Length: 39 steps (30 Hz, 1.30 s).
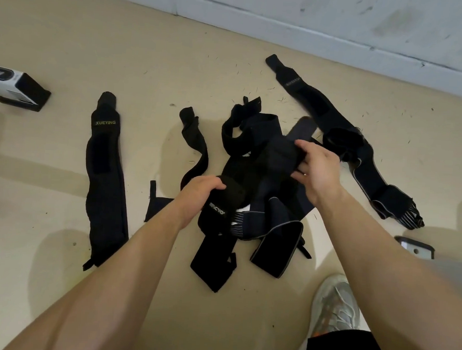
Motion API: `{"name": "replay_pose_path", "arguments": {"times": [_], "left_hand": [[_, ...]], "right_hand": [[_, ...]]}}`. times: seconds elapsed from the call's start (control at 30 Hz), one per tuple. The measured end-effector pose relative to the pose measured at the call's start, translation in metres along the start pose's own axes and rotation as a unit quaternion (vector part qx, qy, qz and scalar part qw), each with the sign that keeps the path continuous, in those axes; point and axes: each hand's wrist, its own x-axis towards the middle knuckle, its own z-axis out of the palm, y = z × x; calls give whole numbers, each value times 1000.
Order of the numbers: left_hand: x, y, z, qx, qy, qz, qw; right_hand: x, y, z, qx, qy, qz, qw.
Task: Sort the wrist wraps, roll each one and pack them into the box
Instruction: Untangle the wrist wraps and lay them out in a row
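Note:
A tangled pile of black wrist wraps (254, 176) lies on the beige floor in the middle of the view. My left hand (198, 197) grips one wrap (218, 214) with white lettering at the pile's near side. My right hand (315, 168) pinches another black wrap (277, 156) at the pile's upper right. One long wrap marked XUEYING (104, 172) lies straight on the left. Another long wrap (343, 138) stretches diagonally on the right. A thin curved wrap (195, 143) lies between the left one and the pile. The box (16, 86) sits at the far left edge.
A grey-white wall (342, 22) runs along the top right. My shoe (334, 303) stands at the lower right, near a small dark object (414, 247) on the floor. Small debris dots the floor near the wall.

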Motion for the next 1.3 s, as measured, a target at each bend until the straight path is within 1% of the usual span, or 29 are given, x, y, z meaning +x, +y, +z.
{"name": "replay_pose_path", "arguments": {"times": [0.03, 0.1, 0.17, 0.3, 0.37, 0.43, 0.53, 0.6, 0.63, 0.7, 0.77, 0.83, 0.9, 0.97, 1.03, 1.07, 1.1, 1.17, 1.3], "left_hand": [[-1, 0, -2, -5, 38, 16, 999], [-3, 0, -9, -34, 126, 40, 991], [-6, 5, -12, -30, 168, 72, 983], [-13, 24, 2, -5, 184, 144, 972], [-18, 30, 13, -21, 176, 150, 973], [-23, 32, 22, -45, 162, 140, 976], [-25, 31, 29, -61, 147, 146, 976], [-27, 32, 30, -74, 145, 150, 975], [-27, 31, 30, -77, 146, 152, 975], [-27, 31, 29, -77, 154, 153, 973], [-24, 31, 27, -75, 177, 148, 970], [-22, 32, 27, -65, 205, 145, 966], [-22, 33, 30, -47, 221, 146, 963], [-20, 35, 31, -34, 220, 146, 964], [-17, 36, 32, -31, 213, 144, 966], [-15, 36, 31, -33, 209, 141, 967], [-13, 36, 30, -34, 205, 136, 969], [-9, 33, 28, -47, 195, 125, 972], [-6, 29, 24, -71, 183, 114, 974]], "right_hand": [[2, 1, -3, 15, 37, -6, 999], [4, 2, -9, -13, 91, -27, 995], [2, 2, -11, -45, 96, -44, 993], [-13, 4, -1, -78, 63, -68, 993], [-26, 3, 12, -134, 52, -130, 981], [-41, 3, 27, -191, 39, -191, 962], [-69, 4, 49, -215, -49, -228, 948], [-83, 2, 59, -211, -111, -222, 945], [-88, 1, 60, -187, -151, -203, 949], [-93, -1, 58, -110, -242, -140, 954], [-92, 4, 55, -58, -292, -64, 953], [-87, 10, 56, -41, -303, -21, 952], [-84, 14, 59, -43, -309, -8, 950], [-83, 15, 62, -51, -287, -2, 957], [-79, 16, 62, -26, -254, 36, 966], [-76, 19, 61, -12, -258, 47, 965], [-75, 19, 60, -15, -273, 45, 961], [-76, 14, 57, -83, -293, 20, 952], [-76, 11, 54, -222, -282, -67, 931]]}}
